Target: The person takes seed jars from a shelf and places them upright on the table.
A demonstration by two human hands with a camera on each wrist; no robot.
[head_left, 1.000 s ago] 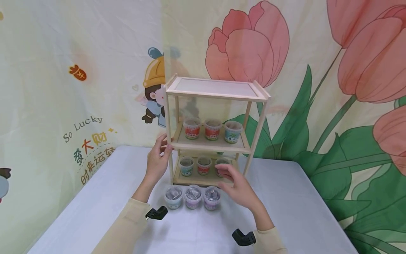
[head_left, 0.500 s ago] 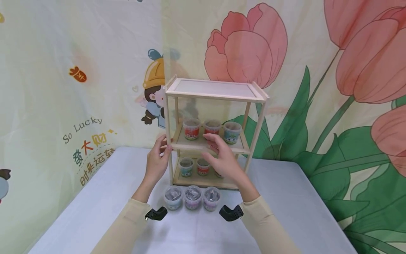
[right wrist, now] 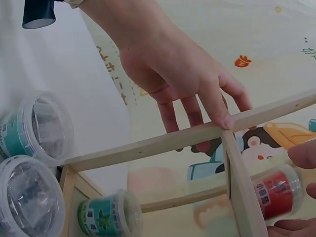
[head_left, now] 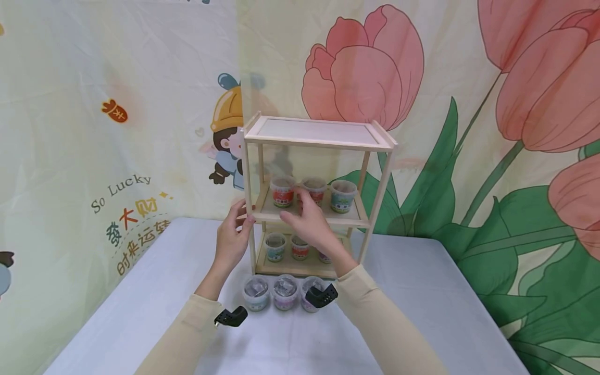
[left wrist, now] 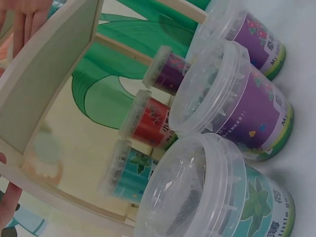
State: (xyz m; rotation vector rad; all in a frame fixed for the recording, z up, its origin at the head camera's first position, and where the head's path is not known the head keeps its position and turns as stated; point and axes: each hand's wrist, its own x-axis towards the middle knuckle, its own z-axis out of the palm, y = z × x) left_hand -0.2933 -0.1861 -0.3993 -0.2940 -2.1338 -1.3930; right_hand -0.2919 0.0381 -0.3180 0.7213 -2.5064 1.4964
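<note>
Red-labelled cup [head_left: 283, 191], leftmost on the middle shelf [head_left: 350, 222] of the wooden rack [head_left: 314, 131], stands beside the right grip [head_left: 311, 221], whose thumb and fingers are parted; contact is unclear. The left grip [head_left: 233, 232] holds the rack's left side. Three lidded cups [head_left: 284, 293] stand on the table [head_left: 436, 302].

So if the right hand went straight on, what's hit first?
Likely the leftmost red-labelled cup on the middle shelf: the right hand points toward it. Exact gap unclear.
</note>
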